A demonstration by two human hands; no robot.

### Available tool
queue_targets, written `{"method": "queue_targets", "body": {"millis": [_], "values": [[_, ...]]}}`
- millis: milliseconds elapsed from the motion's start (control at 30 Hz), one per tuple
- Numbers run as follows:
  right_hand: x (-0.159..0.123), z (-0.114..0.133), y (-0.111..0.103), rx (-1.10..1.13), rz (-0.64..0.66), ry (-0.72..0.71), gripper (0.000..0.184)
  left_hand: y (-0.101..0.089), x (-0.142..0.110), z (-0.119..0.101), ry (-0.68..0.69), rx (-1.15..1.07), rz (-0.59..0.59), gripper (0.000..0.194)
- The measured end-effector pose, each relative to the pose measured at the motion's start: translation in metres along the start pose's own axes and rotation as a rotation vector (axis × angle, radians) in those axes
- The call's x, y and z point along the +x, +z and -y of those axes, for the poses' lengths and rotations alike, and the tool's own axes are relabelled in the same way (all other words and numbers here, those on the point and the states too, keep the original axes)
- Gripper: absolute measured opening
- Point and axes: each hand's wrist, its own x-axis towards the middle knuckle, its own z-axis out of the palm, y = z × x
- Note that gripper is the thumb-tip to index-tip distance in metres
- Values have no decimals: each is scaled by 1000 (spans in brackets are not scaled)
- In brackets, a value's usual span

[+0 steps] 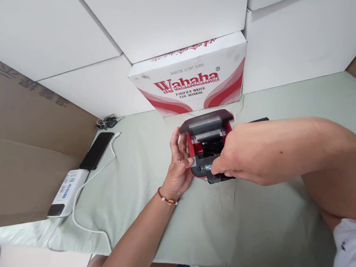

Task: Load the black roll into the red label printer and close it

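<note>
A red and black device (pixel 209 137) with grey rollers inside it is tilted above the cloth in front of me, its dark lid raised at the back. My left hand (pixel 180 163) grips the left side of the device, thumb on the near edge and fingers behind. From the right, my right hand (pixel 248 157) reaches over it, with fingers bent down onto a black part (pixel 217 175) at the near side. That hand hides much of the device's right half, and I cannot make out exactly what the fingertips pinch.
A white and red Wahaha carton (pixel 189 81) stands behind the device against stacked white boxes (pixel 143 8). On the left lie a black phone (pixel 97 150), a white power bank (pixel 69 191), a white cable (pixel 80 219) and keys (pixel 108 122), beside a brown cardboard box (pixel 21 150). Green cloth (pixel 269 236) covers the surface.
</note>
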Motion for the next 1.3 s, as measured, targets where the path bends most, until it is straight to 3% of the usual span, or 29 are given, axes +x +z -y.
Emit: {"method": "queue_targets", "body": {"millis": [100, 267, 433, 667, 800, 933, 1000, 1100, 1167, 1300], "values": [[10, 0, 1, 28, -33, 82, 25, -1, 1, 3, 5, 15, -5, 95], [44, -11, 6, -23, -313, 449, 29, -2, 3, 7, 12, -9, -9, 86], [67, -27, 15, -43, -107, 524, 30, 0, 2, 8, 31, -10, 6, 77], [74, -34, 20, -55, -170, 543, 33, -1, 2, 8, 31, 6, 13, 75], [57, -26, 8, -10, -203, 469, 27, 0, 2, 6, 25, 15, 14, 75], [8, -24, -13, 42, -338, 364, 21, 2, 2, 6, 31, 7, 7, 75], [-19, -36, -20, 102, -420, 345, 29, 2, 2, 7, 40, -4, -5, 76], [-40, -68, -22, 197, -492, 454, 38, 0, 3, 8, 39, -5, -16, 76], [-35, -90, -17, 249, -410, 559, 39, -1, 2, 7, 32, 1, -9, 74], [8, -112, 0, 186, -72, 639, 33, 1, 2, 5, 21, -12, -7, 74]]}}
